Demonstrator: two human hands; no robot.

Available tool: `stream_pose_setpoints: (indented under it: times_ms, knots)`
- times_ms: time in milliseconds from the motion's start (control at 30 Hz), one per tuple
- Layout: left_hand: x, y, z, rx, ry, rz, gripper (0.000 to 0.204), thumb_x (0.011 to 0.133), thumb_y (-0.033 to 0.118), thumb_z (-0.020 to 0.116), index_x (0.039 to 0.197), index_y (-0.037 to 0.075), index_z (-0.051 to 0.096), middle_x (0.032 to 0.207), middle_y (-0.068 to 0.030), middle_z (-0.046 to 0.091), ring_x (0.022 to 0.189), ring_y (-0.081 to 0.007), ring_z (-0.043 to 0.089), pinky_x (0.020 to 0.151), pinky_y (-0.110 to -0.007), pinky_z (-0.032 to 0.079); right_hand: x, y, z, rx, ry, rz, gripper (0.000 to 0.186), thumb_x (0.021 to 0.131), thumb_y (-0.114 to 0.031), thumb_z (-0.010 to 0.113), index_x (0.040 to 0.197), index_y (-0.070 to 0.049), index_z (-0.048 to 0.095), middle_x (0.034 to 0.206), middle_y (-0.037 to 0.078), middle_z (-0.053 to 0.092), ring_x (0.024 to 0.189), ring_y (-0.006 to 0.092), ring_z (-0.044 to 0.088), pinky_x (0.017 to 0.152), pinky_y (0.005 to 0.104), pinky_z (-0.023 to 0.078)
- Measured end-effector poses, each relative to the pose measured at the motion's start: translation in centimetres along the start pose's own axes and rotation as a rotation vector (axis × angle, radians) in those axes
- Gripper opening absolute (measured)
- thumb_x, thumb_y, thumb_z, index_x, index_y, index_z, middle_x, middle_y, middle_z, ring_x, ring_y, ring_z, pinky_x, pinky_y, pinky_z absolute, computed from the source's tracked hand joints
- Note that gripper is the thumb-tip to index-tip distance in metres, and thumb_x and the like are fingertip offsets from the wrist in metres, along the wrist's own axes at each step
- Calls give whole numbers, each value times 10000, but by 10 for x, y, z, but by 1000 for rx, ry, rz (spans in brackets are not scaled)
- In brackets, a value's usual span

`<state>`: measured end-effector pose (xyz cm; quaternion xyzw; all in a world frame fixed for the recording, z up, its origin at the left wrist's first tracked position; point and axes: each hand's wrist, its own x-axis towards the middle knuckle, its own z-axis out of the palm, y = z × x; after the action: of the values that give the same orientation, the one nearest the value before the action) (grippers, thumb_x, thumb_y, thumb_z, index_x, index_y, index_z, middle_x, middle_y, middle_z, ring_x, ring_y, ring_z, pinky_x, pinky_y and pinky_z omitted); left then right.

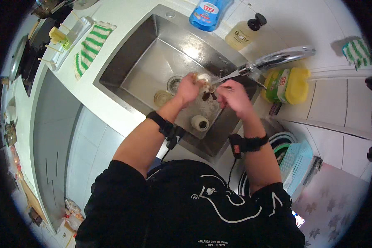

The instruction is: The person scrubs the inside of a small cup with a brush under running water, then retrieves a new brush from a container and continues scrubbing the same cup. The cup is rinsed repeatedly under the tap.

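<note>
Both hands are over the steel sink (pixel 136 62), close to the stream from the chrome faucet (pixel 277 57). In my left hand (pixel 189 90) is a small, wet, white-and-brown thing (pixel 204 78) whose kind I cannot make out. Beside it, my right hand (pixel 234 97) has its fingers curled together, with dark brown bits at their tips; what it grips is unclear. Below the hands, a small pale jar (pixel 200 123) lies tilted with its dark mouth showing. A round, clear yellowish glass piece (pixel 163 98) sits left of my left hand, near the drain (pixel 174 84).
Behind the sink stand a blue bottle (pixel 206 16) and a pump bottle (pixel 240 35). A yellow jug (pixel 287 84) is right of the faucet. On the left counter lies a green-striped cloth (pixel 91 47). A light blue basket (pixel 296 167) stands at the lower right.
</note>
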<state>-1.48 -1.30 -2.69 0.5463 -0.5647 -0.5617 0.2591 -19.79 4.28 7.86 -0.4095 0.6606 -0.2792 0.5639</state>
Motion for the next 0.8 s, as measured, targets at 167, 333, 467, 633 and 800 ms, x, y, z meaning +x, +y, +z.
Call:
stream_pose_setpoints:
  times_ms: [167,333,467,633,800]
  knots:
    - [-4,14,1,1,-34,-25,452,906,229,668,1256,-41,573,1108,-231,676,1020,-300,657,897,-382,493,0,-2,3,1,61,24,170,928,-191,629,926,-22,612,681,61,639,511,145,594,467,271,431]
    - [-9,19,-2,14,17,-9,392,911,273,681,1162,-18,599,970,-162,690,878,-223,644,810,-356,500,-1,5,2,72,26,118,185,934,-217,641,960,-37,607,698,44,629,533,138,581,497,274,437]
    - [-8,19,-4,-115,-31,6,416,910,267,684,1205,-11,590,1041,-175,695,933,-238,649,854,-359,495,2,11,-1,132,109,84,180,944,-230,640,971,-54,611,704,32,632,561,121,577,516,262,437]
    - [-3,11,-17,185,18,56,426,876,276,697,1160,-27,600,1114,-236,670,1050,-379,643,901,-420,493,1,11,-5,57,-54,97,189,941,-254,639,966,-67,616,715,29,637,569,118,580,511,243,414]
    - [13,-5,-63,-10,290,17,393,896,259,683,1163,-17,599,1029,-176,663,919,-289,632,786,-386,499,7,11,-17,157,86,121,223,935,-263,642,1034,-68,598,737,30,636,607,124,591,510,245,407]
